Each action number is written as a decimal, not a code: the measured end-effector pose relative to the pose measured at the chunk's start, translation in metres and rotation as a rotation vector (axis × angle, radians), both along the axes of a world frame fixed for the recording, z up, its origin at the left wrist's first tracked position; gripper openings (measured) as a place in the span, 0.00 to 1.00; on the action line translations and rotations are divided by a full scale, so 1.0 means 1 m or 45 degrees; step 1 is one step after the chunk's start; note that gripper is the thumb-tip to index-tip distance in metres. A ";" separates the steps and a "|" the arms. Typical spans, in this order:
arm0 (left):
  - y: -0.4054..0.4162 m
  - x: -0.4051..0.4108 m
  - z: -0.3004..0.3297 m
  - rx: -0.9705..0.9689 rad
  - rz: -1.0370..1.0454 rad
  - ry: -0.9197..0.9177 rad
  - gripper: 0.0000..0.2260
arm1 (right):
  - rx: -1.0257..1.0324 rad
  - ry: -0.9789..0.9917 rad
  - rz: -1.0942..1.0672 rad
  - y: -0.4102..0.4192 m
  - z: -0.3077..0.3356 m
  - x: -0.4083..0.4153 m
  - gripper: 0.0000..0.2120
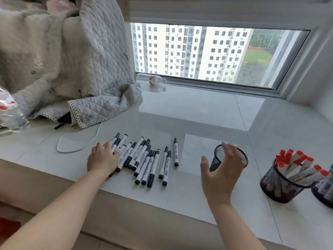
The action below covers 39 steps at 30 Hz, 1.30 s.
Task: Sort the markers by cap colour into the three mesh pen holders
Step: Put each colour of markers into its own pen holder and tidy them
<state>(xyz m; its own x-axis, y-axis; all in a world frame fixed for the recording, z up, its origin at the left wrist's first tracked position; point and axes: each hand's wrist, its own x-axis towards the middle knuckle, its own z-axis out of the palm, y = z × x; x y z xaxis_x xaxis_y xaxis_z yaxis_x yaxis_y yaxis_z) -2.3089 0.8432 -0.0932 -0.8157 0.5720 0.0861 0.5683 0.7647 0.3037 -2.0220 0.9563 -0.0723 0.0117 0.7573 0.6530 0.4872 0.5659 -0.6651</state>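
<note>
Left hand presses black markers; right hand (fingers spread) nears empty holder.

Counted: roughly seventeen black-capped markers lying loose on the sill, some overlapping. Three mesh pen holders: one empty, one holding about ten red-capped markers, one cut off at the edge.
</note>
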 end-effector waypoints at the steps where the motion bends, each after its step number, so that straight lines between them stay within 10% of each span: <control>1: 0.001 -0.003 0.000 -0.007 0.000 -0.009 0.22 | 0.032 -0.045 0.063 -0.001 0.002 -0.011 0.24; 7: 0.010 -0.019 -0.006 -0.016 -0.014 -0.124 0.22 | -0.637 -0.247 0.344 0.012 -0.027 -0.065 0.14; 17: 0.025 -0.046 -0.019 -0.127 0.090 -0.302 0.27 | -0.764 -0.757 0.293 0.025 -0.058 -0.103 0.34; 39: 0.042 -0.064 -0.024 -0.067 0.183 -0.176 0.18 | -0.991 -0.988 0.153 0.043 -0.039 -0.125 0.20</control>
